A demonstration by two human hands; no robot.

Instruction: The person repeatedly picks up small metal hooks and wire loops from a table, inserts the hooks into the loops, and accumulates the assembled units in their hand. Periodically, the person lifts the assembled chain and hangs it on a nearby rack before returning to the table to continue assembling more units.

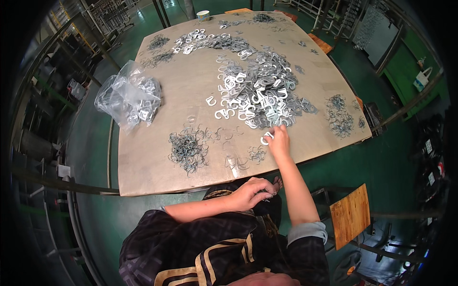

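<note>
My right hand (280, 141) reaches over the near side of the table, its fingers closed on a white, flat hook-shaped metal piece (265, 139). Just beyond it spreads a large heap of similar white and grey hook-shaped pieces (267, 88). My left hand (256, 193) is held in front of my body, below the table's near edge, with its fingers curled together. Something small and thin shows at those fingertips, too small to name. A small cluster of thin wire clips (257, 154) lies beside my right hand, and a bigger pile of them (185, 150) is farther left.
A clear plastic bag (130, 97) with metal pieces rests on the table's left side. More wire clips (339, 117) lie at the right edge. At the back stand a second row of hook pieces (214, 42) and a small tub (203, 15). A wooden stool (350, 217) is at right.
</note>
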